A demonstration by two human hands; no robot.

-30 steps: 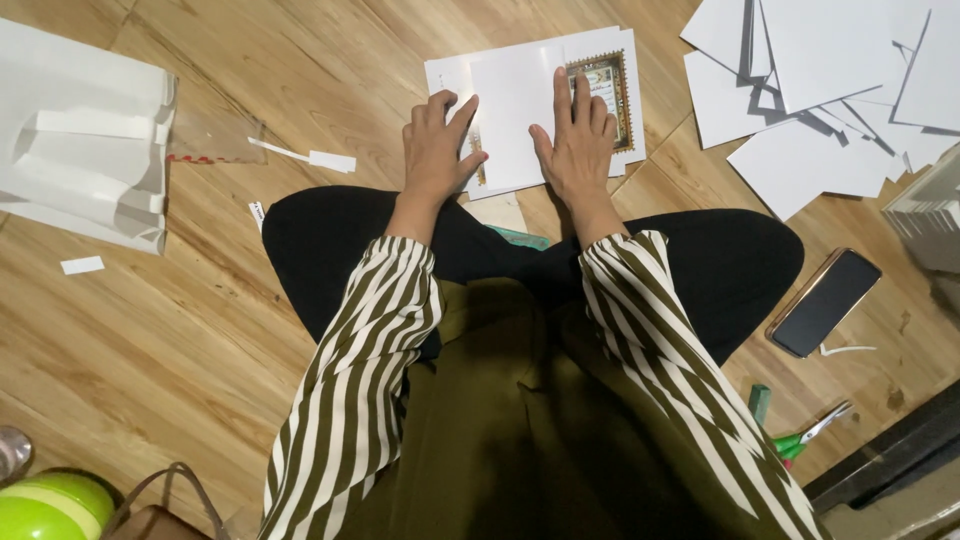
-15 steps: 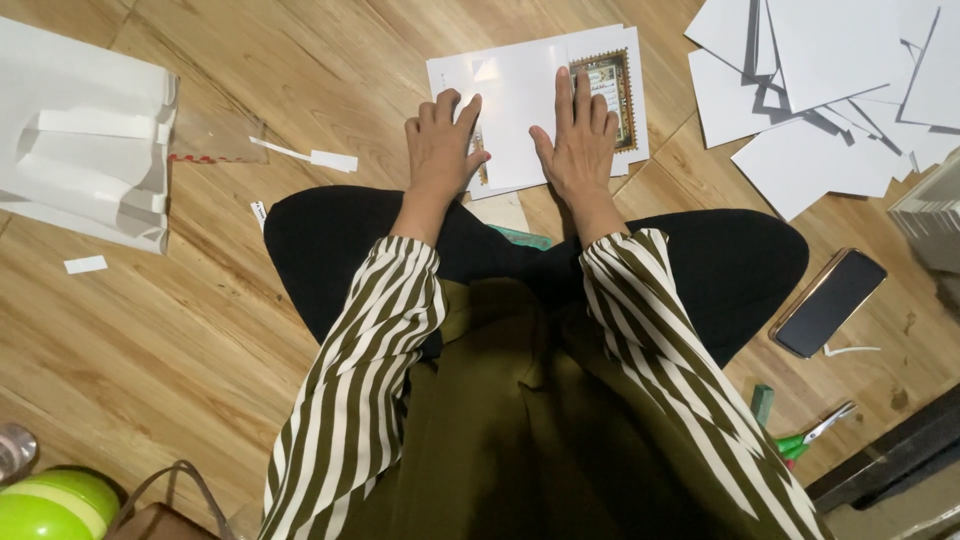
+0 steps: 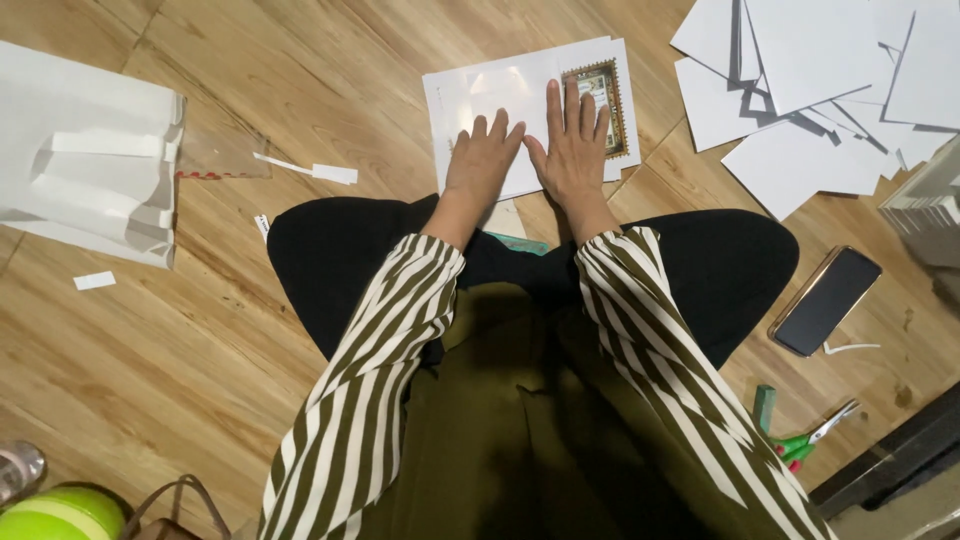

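Both hands have drawn together since a moment ago: the left hand, earlier out at the sheet's left edge, now lies beside the right hand, thumbs nearly touching, fingers flat and open, gripping nothing, pressing the white card against the wooden floor just past the knees. That suggests smoothing toward the centre. Its bordered picture peeks out beside the right fingers. Nearer, right, lie green scissors and a dark phone; farther off, loose white sheets and folded paper left, none obstructing.
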